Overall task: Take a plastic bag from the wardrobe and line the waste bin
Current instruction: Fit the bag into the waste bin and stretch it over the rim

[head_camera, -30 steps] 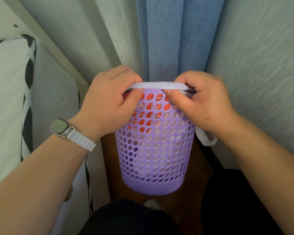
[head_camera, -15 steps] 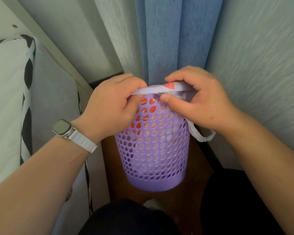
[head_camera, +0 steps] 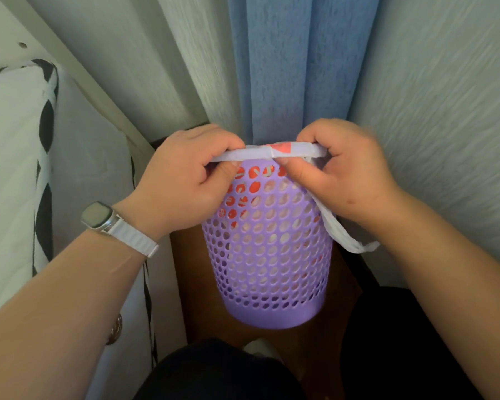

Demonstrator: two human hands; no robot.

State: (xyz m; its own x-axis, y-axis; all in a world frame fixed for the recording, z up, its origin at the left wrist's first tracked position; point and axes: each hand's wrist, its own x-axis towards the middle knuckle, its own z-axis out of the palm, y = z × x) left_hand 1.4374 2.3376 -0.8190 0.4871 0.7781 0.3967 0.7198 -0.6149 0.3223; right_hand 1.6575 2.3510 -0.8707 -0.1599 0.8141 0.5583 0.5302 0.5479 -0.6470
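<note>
Both hands are clenched on the plastic bag. The left hand and the right hand each pinch its rolled white edge between thumb and fingers, at the near rim of the waste bin. The bin, purple and full of holes, stands on the wooden floor in front of a blue curtain. The rest of the bag sits inside it, with white film and red print showing through the holes. One handle loop hangs outside the bin on the right.

The step in hand looks like folding the bag's mouth over the rim. To do it well, stretch the edge outward and draw it down over the lip evenly. Work round from the near side and leave enough slack inside that the film does not tear. The loose loop could be tucked or knotted so the liner grips. The hands hide the far rim, so I cannot tell whether the bag covers it.
</note>
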